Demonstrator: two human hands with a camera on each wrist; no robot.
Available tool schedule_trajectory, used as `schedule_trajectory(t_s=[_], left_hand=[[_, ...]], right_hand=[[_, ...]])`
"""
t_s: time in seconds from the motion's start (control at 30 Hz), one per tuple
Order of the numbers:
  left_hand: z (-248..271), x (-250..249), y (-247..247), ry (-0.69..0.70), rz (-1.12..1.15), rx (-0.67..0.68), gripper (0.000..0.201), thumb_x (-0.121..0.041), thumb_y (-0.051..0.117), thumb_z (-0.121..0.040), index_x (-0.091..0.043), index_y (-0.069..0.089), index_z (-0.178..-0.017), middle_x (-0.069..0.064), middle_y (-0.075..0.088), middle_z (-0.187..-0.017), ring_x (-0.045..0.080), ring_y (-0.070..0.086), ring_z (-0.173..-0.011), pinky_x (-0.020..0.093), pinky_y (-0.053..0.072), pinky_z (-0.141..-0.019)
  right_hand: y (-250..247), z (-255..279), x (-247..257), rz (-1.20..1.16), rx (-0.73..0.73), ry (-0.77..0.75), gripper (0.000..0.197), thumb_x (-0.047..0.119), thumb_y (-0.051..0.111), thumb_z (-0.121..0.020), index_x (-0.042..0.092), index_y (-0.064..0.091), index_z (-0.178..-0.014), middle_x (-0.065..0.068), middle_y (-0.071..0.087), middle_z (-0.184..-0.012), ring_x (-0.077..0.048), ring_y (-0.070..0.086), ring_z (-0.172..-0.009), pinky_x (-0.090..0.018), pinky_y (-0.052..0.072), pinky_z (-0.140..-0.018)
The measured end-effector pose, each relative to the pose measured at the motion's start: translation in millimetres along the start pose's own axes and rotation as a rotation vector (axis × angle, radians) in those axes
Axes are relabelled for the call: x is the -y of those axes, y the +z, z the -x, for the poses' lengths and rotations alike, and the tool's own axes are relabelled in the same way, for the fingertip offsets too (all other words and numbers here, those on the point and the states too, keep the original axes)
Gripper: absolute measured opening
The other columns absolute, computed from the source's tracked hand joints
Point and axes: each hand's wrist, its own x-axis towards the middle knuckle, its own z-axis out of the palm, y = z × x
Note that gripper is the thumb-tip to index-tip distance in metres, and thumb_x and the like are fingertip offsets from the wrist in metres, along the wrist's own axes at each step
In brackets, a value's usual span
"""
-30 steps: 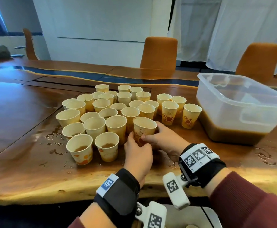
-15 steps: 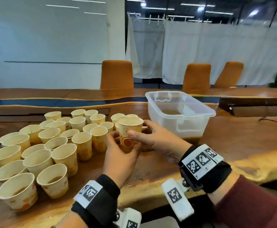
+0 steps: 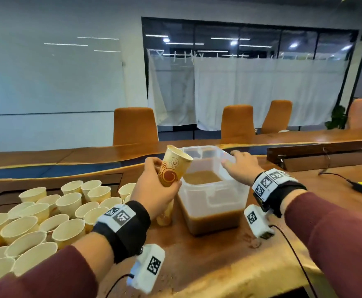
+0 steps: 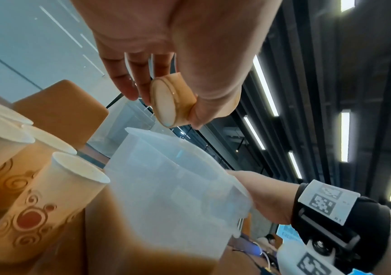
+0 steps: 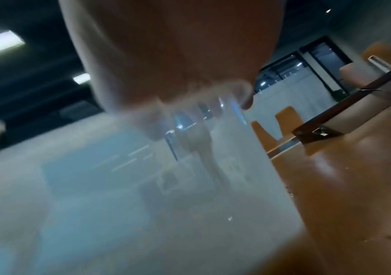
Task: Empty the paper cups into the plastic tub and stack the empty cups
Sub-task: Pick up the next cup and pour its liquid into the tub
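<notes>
Matt paper cup (image 3: 172, 170); translucent plastic tub (image 3: 213, 197); glossy wooden table (image 3: 218, 261)

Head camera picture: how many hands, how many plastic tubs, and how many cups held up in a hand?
hands: 2, the left hand and the right hand
plastic tub: 1
paper cup held up: 1
total: 4

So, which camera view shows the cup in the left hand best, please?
The head view: the cup in the left hand shows printed side and rim, tilted toward the tub. The left wrist view shows only its base; the right wrist view is too blurred.
</notes>
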Motion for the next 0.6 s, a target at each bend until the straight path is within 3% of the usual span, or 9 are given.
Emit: schedule_trajectory(t_s=[0.1,0.23,0.4,0.6], left_hand=[[-17,-1,1,0.051,-0.116,0.035,0.059,-0.041,0.08,-0.084,-0.038,0.034,-0.121,-0.017,0.058,-0.105,0.001,0.062,-0.09,0.02,0.055,-0.074],[-34,2,2,0.087,-0.269,0.071,0.059,-0.045,0.078,-0.083,-0.04,0.033,-0.121,-0.012,0.059,-0.111,0.01,0.065,-0.094,0.033,0.062,-0.081],[-48,5,4,0.143,-0.456,0.079,0.059,-0.044,0.08,-0.08,-0.044,0.033,-0.116,-0.008,0.063,-0.113,0.015,0.066,-0.095,0.038,0.063,-0.079],[-58,6,2,0.197,-0.58,0.084,0.063,-0.045,0.082,-0.079,-0.041,0.036,-0.122,-0.007,0.064,-0.117,0.016,0.066,-0.099,0.038,0.063,-0.078]], right_hand=[[12,-2,-7,0.077,0.06,0.029,0.079,0.064,0.036,-0.098,0.016,0.03,-0.161,-0.013,0.035,-0.164,-0.036,0.035,-0.148,-0.049,0.032,-0.118],[15,0,-8,0.08,0.053,0.043,0.083,0.063,0.035,-0.095,0.016,0.027,-0.162,-0.01,0.032,-0.165,-0.036,0.035,-0.148,-0.049,0.033,-0.118],[13,0,-7,0.154,0.103,0.053,0.075,0.06,0.028,-0.094,0.029,0.03,-0.162,-0.009,0.022,-0.169,-0.04,0.028,-0.15,-0.054,0.029,-0.119],[11,4,-5,0.2,0.121,0.049,0.07,0.057,0.026,-0.097,0.031,0.03,-0.162,-0.01,0.02,-0.17,-0.038,0.024,-0.152,-0.055,0.025,-0.12]])
